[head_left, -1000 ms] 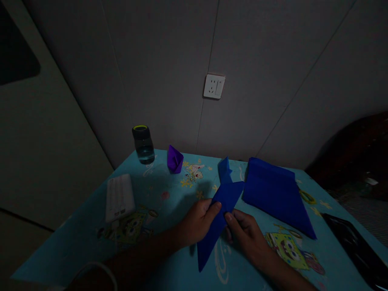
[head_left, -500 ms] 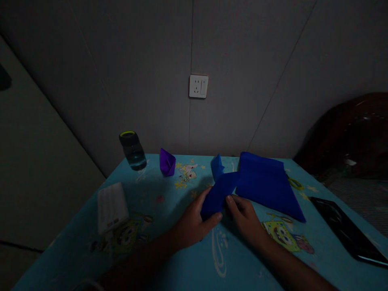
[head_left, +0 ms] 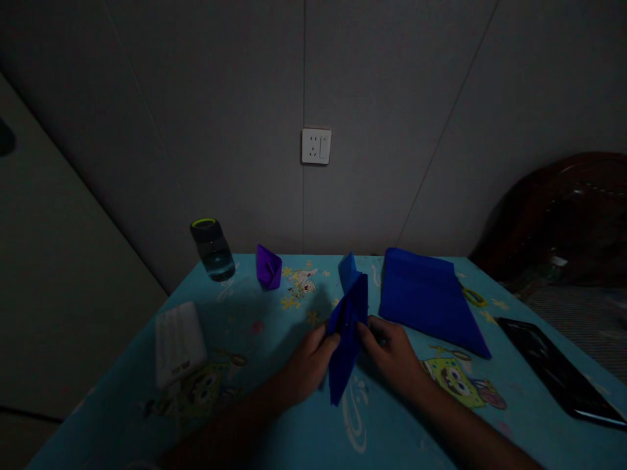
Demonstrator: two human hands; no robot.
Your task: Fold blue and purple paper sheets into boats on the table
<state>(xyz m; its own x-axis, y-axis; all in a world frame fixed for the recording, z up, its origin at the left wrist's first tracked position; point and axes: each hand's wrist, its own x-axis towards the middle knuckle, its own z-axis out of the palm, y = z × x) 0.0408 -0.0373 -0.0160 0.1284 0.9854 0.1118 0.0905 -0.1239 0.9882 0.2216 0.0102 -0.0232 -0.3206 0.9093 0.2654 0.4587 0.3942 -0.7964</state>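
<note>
A folded dark blue paper (head_left: 347, 339) is held above the table between both hands, its long shape tilted and its middle spread apart. My left hand (head_left: 309, 362) grips its left side, thumb on the near face. On the right side, my right hand (head_left: 389, 349) pinches the paper between thumb and fingers. Behind it stands a lighter blue folded paper piece (head_left: 348, 269), partly covered. A purple paper boat (head_left: 268, 267) sits farther left. To the right lies a stack of dark blue paper sheets (head_left: 428, 300).
On the patterned tablecloth (head_left: 274, 437) are a bottle (head_left: 214, 251) at the back left, a white power bank (head_left: 180, 343) at the left, yellow-handled scissors (head_left: 474, 297) by the stack and a black phone or tablet (head_left: 561, 372) at the right. A wall rises behind.
The held blue paper has turned from showing a flat broad face to a steeper, opened shape with its folds visible. My left thumb has moved up and left. The view has shifted slightly.
</note>
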